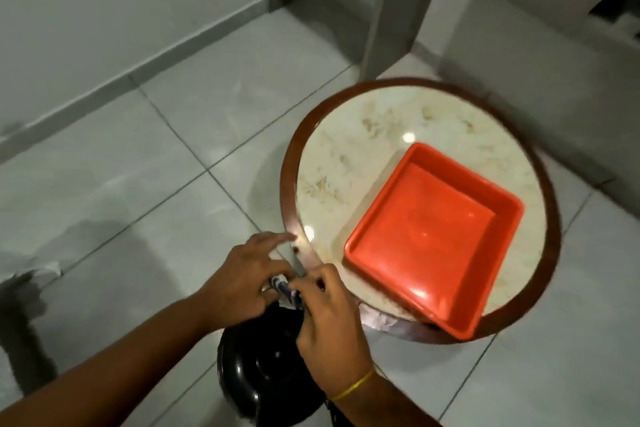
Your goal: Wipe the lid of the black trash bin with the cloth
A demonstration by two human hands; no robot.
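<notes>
The black trash bin's glossy round lid shows low in the view, partly under my arms. Above it both hands hold a small white cloth with dark blue stripes, bunched between them. My left hand grips its left end with the forefinger stretched toward the table edge. My right hand, with a yellow band on the wrist, pinches the cloth's right end. Most of the cloth is hidden by my fingers. The cloth hangs just above the lid's far rim; I cannot tell whether it touches.
A round marble-topped table with a brown rim stands right beside the bin, bearing an empty orange square tray that overhangs its near edge. Pale floor tiles spread to the left. Grey walls and a doorway lie beyond.
</notes>
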